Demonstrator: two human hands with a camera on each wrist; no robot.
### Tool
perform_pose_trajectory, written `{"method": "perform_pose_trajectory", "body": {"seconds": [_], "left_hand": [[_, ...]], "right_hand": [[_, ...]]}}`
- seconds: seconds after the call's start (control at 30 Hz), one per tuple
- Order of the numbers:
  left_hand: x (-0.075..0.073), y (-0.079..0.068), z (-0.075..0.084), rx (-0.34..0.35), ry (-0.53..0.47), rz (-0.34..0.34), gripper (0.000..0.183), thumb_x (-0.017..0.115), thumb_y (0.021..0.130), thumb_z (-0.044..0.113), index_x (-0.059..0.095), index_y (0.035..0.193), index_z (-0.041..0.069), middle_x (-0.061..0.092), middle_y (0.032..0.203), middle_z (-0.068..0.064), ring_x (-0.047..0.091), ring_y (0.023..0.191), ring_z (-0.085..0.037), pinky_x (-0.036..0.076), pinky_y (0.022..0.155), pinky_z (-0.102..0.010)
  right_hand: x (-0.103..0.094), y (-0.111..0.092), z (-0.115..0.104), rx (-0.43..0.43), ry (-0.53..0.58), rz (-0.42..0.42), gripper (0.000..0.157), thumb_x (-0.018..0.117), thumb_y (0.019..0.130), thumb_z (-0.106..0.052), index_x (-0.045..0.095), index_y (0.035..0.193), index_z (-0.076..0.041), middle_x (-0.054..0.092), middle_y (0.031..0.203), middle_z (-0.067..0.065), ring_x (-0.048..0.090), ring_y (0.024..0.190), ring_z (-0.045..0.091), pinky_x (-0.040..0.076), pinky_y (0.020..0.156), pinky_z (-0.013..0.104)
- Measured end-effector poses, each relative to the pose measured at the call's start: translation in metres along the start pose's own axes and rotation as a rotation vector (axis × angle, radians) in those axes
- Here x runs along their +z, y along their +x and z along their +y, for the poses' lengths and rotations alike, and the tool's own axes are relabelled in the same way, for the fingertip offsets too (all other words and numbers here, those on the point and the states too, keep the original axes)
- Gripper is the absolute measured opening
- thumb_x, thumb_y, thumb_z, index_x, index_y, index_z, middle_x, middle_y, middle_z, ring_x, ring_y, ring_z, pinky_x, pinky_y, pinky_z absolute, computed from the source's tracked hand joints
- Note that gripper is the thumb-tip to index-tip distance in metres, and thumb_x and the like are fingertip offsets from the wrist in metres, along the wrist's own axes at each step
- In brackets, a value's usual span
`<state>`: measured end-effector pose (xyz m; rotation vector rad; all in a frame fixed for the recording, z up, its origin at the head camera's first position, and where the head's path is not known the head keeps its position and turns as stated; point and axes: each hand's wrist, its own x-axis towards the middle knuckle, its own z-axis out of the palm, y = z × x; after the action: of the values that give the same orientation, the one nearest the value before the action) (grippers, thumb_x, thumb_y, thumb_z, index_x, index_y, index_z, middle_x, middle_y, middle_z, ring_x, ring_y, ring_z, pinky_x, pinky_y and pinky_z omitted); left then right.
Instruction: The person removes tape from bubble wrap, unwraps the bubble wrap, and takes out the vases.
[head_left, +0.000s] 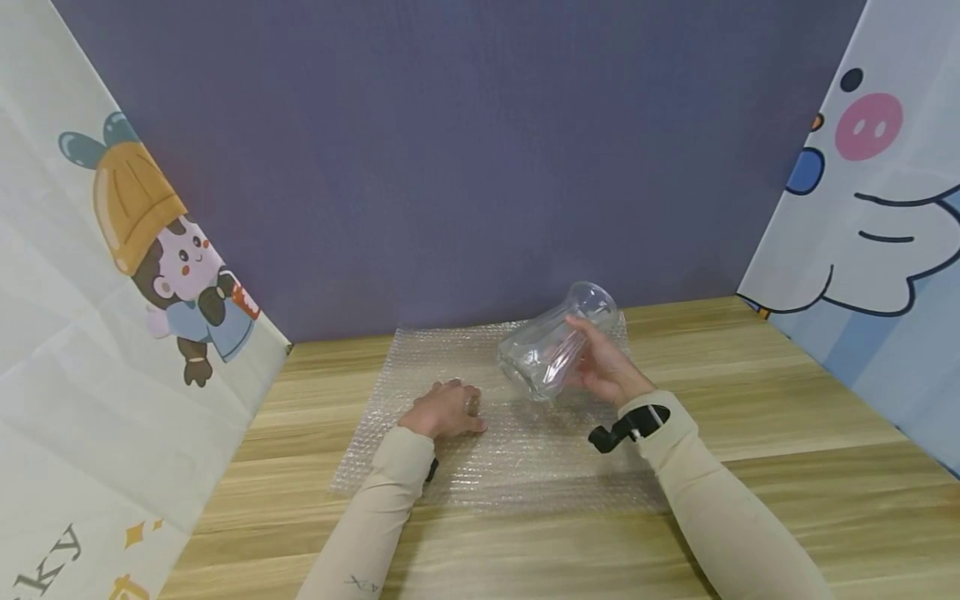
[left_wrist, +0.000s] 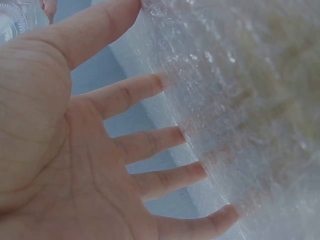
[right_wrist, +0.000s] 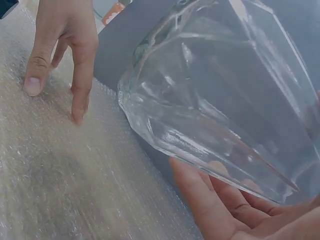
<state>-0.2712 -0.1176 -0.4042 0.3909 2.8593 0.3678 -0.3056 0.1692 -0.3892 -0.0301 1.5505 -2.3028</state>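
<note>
My right hand grips a clear glass vase around its side. The vase is tilted, with its flared mouth up to the right and its thick faceted base down to the left, above a sheet of bubble wrap. In the right wrist view, the fingers show against the underside of the glass. My left hand is on the left part of the wrap, to the left of the vase. Seen from the left wrist, its fingers are spread and fairly straight, their tips at the bubble wrap.
The bubble wrap lies flat on a wood-grain table. A dark purple-grey panel stands along the back edge. Cartoon-printed sheets hang at the left and the right.
</note>
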Motion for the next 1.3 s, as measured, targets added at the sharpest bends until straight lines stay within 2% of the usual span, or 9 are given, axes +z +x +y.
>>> {"method": "perform_pose_trajectory", "body": {"seconds": [0.1, 0.2, 0.33, 0.53, 0.6, 0.7, 0.8, 1.07, 1.3], "left_hand": [[0.0, 0.0, 0.0, 0.002, -0.001, -0.001, 0.066, 0.077, 0.089, 0.044, 0.056, 0.146, 0.018, 0.044, 0.159, -0.015, 0.031, 0.148, -0.054, 0.032, 0.11, -0.079], [0.0, 0.0, 0.0, 0.0, -0.007, -0.003, 0.066, 0.077, 0.09, 0.044, 0.056, 0.147, 0.018, 0.043, 0.16, -0.015, 0.03, 0.149, -0.054, 0.031, 0.111, -0.079], [-0.001, 0.0, 0.0, -0.003, -0.009, -0.003, 0.066, 0.076, 0.09, 0.045, 0.056, 0.147, 0.019, 0.042, 0.161, -0.015, 0.029, 0.149, -0.054, 0.03, 0.111, -0.079], [-0.001, 0.0, 0.0, -0.004, -0.009, -0.001, 0.067, 0.076, 0.09, 0.045, 0.055, 0.148, 0.019, 0.042, 0.161, -0.016, 0.029, 0.149, -0.055, 0.03, 0.111, -0.079], [-0.001, 0.001, 0.0, -0.004, -0.01, -0.002, 0.066, 0.076, 0.09, 0.045, 0.055, 0.147, 0.019, 0.042, 0.16, -0.016, 0.029, 0.149, -0.055, 0.03, 0.111, -0.079], [0.0, 0.001, 0.0, -0.004, -0.01, -0.002, 0.066, 0.076, 0.09, 0.045, 0.055, 0.147, 0.019, 0.043, 0.16, -0.016, 0.03, 0.149, -0.054, 0.031, 0.111, -0.079], [0.0, 0.002, 0.0, -0.005, -0.011, 0.0, 0.066, 0.076, 0.09, 0.045, 0.055, 0.147, 0.019, 0.043, 0.16, -0.016, 0.03, 0.149, -0.054, 0.031, 0.11, -0.079], [0.0, 0.003, -0.001, -0.008, -0.014, -0.001, 0.067, 0.076, 0.09, 0.045, 0.055, 0.148, 0.019, 0.042, 0.16, -0.016, 0.029, 0.149, -0.053, 0.031, 0.111, -0.079], [0.0, 0.002, -0.002, -0.009, -0.019, -0.006, 0.067, 0.076, 0.09, 0.044, 0.054, 0.149, 0.019, 0.04, 0.162, -0.017, 0.028, 0.15, -0.054, 0.029, 0.112, -0.079]], "right_hand": [[-0.001, 0.0, -0.001, -0.011, -0.004, 0.015, 0.027, 0.053, 0.103, -0.051, 0.054, 0.111, -0.025, 0.066, 0.101, -0.005, 0.064, 0.096, 0.015, 0.059, 0.087, 0.035], [-0.003, -0.001, -0.002, -0.019, 0.002, 0.03, 0.026, 0.053, 0.103, -0.051, 0.053, 0.108, -0.026, 0.064, 0.097, -0.006, 0.065, 0.092, 0.014, 0.06, 0.087, 0.037], [-0.003, -0.001, -0.003, -0.029, 0.025, 0.049, 0.024, 0.055, 0.102, -0.05, 0.056, 0.102, -0.026, 0.066, 0.086, -0.005, 0.067, 0.085, 0.015, 0.061, 0.085, 0.039], [-0.004, -0.001, -0.004, -0.043, 0.003, 0.04, 0.031, 0.054, 0.103, -0.049, 0.065, 0.088, -0.023, 0.071, 0.088, -0.001, 0.069, 0.088, 0.02, 0.061, 0.083, 0.039], [-0.004, -0.002, -0.005, -0.045, 0.003, 0.048, 0.03, 0.054, 0.103, -0.049, 0.063, 0.091, -0.023, 0.07, 0.088, -0.001, 0.069, 0.087, 0.021, 0.061, 0.082, 0.039], [-0.004, -0.002, -0.005, -0.051, 0.014, 0.061, 0.023, 0.054, 0.103, -0.047, 0.056, 0.103, -0.024, 0.066, 0.092, -0.002, 0.067, 0.087, 0.02, 0.061, 0.083, 0.038], [-0.004, -0.002, -0.006, -0.065, 0.009, 0.072, 0.023, 0.055, 0.103, -0.047, 0.053, 0.109, -0.024, 0.063, 0.097, -0.003, 0.065, 0.088, 0.018, 0.06, 0.084, 0.036], [-0.005, -0.006, -0.011, -0.124, -0.049, 0.082, 0.023, 0.053, 0.104, -0.047, 0.052, 0.109, -0.024, 0.065, 0.094, -0.004, 0.067, 0.085, 0.017, 0.059, 0.08, 0.031], [-0.004, -0.009, -0.014, -0.15, -0.104, 0.109, 0.024, 0.054, 0.104, -0.047, 0.051, 0.113, -0.025, 0.063, 0.1, -0.005, 0.065, 0.087, 0.014, 0.057, 0.081, 0.028]]}}
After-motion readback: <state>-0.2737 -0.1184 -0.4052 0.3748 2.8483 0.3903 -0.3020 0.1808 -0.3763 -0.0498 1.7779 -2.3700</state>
